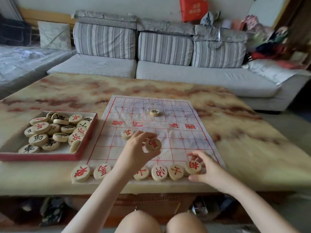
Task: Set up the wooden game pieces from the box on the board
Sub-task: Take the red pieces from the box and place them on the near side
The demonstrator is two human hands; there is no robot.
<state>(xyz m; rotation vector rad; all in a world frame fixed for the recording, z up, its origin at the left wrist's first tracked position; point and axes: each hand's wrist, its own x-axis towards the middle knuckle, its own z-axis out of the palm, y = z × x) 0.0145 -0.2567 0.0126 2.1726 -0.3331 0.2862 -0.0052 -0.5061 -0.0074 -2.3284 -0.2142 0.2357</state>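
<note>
A person sits at a marbled low table (227, 132) with a cloth board (185, 140) spread flat on it, its red grid lines running toward the grey striped sofa (151, 47) behind. The left hand (136, 148) is raised over the near half of the board, fingers curled around a round wooden piece with a red character (153, 144), which it pinches upright with its face turned toward the person. The right hand (207, 167) rests at the near right part of the board with its fingers loosely bent around another red-marked piece (193, 167); that one is tipped up at the end of the near row, and the fingertips touch its edges. Beside it along the board's near edge lies a row of red pieces (159, 173), each just beside the next, with two more (91, 171) to the left of the left forearm. A single red piece (127, 134) lies farther in on the left side, and one black-marked piece (154, 112) lies alone on the far half. To the left of the board, touching its edge, stands the shallow red box (42, 156), holding a loose heap of remaining pieces (52, 132), red and black mixed, some overlapping
</note>
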